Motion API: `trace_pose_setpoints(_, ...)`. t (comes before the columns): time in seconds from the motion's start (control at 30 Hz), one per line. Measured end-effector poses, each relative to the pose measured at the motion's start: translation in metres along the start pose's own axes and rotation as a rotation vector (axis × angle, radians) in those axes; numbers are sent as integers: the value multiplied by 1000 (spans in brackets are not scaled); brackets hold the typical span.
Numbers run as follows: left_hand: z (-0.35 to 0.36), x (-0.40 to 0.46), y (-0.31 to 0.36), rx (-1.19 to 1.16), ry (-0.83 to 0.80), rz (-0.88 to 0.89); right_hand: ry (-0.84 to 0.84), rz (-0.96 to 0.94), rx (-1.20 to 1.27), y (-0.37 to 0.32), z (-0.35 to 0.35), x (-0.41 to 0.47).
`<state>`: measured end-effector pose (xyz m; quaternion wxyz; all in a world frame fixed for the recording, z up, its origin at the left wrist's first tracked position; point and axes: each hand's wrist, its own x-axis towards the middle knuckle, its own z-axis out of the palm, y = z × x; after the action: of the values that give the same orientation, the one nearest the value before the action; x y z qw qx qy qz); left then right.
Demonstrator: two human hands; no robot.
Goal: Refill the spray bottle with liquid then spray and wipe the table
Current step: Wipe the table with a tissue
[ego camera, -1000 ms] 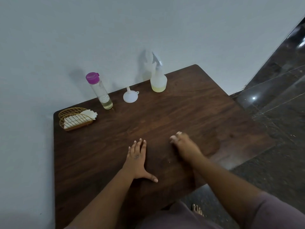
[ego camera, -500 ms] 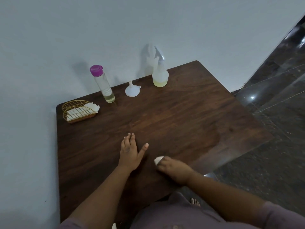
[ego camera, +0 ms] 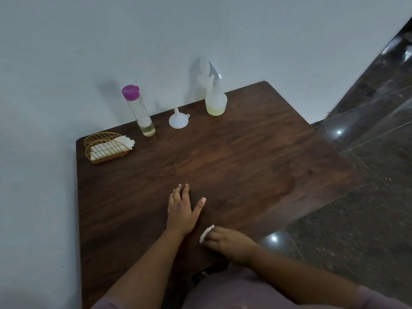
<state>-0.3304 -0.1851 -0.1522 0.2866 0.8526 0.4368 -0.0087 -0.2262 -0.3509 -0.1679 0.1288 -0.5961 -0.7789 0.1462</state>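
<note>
Gold wire napkin holder (ego camera: 104,148) with white napkins (ego camera: 111,146) at far-left counter corner; pale wall (ego camera: 111,41) behind; dark glossy floor (ego camera: 367,197) right.

Right hand (ego camera: 231,244) with white tissue (ego camera: 206,233) has drawn back from mid-desk (ego camera: 245,152) toward 6 o'clock, now near the front edge. Left hand (ego camera: 180,210): thumb swung in closer to the fingers.

I can read no text, label, brand or number anywhere: the spray bottle (ego camera: 215,101), the capped bottle (ego camera: 140,112) and the funnel (ego camera: 178,120) on the desk (ego camera: 245,157) look plain.
</note>
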Motion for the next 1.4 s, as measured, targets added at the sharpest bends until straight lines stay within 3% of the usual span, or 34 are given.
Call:
trace_pose_setpoints(0.07,-4,3,-3,-5,32,-27,120,127,-45,40,-9,-2)
trace_pose_setpoints(0.23,-8,1,-10,5,58,-80,578,1072,64,136,-68,-32)
trace_pose_setpoints(0.3,-8,-2,-10,-7,60,-102,525,1273,106,144,-72,-25)
trace_pose_setpoints(0.37,-7,-3,-10,-10,51,-114,424,1216,119,127,-64,-4)
trace_pose_setpoints(0.4,-7,-4,-10,-9,46,-117,389,1086,135,109,-54,9)
trace_pose_setpoints(0.43,-7,-4,-10,-10,46,-117,333,890,132,89,-40,22)
trace_pose_setpoints(0.53,-8,-1,-10,-37,57,-108,-86,251,119,16,-3,48)
trace_pose_setpoints(0.6,-9,1,-9,-52,70,-107,-197,-8,92,-2,10,47)
trace_pose_setpoints(0.63,-10,3,-8,-55,80,-106,-123,21,112,6,7,46)
trace_pose_setpoints(0.67,-11,4,-7,-52,86,-105,18,170,151,21,-3,43)
trace_pose_setpoints(0.77,-13,6,-6,-29,70,-109,463,855,149,100,-45,10)
trace_pose_setpoints(0.83,-12,4,-7,-25,55,-111,457,1120,76,128,-62,-20)
trace_pose_setpoints(0.9,-8,2,-7,-28,54,-105,369,1055,34,111,-49,-26)
trace_pose_setpoints(0.97,-4,4,-5,-38,48,-98,312,739,37,63,-12,-12)
trace_pose_setpoints(1.03,-1,6,-2,-44,42,-85,91,357,77,14,16,6)
trace_pose_setpoints(1.1,0,11,2,-30,44,-73,-31,127,80,8,11,15)
trace_pose_setpoints(1.17,-1,16,4,-22,57,-88,94,307,110,42,-17,12)
trace_pose_setpoints(1.23,-3,17,5,-32,71,-114,306,738,99,96,-46,-10)
trace_pose_setpoints(1.3,-3,17,4,-43,86,-135,353,1063,89,131,-66,-39)
trace_pose_setpoints(1.4,-1,13,-2,-46,88,-139,256,1024,32,102,-62,-46)
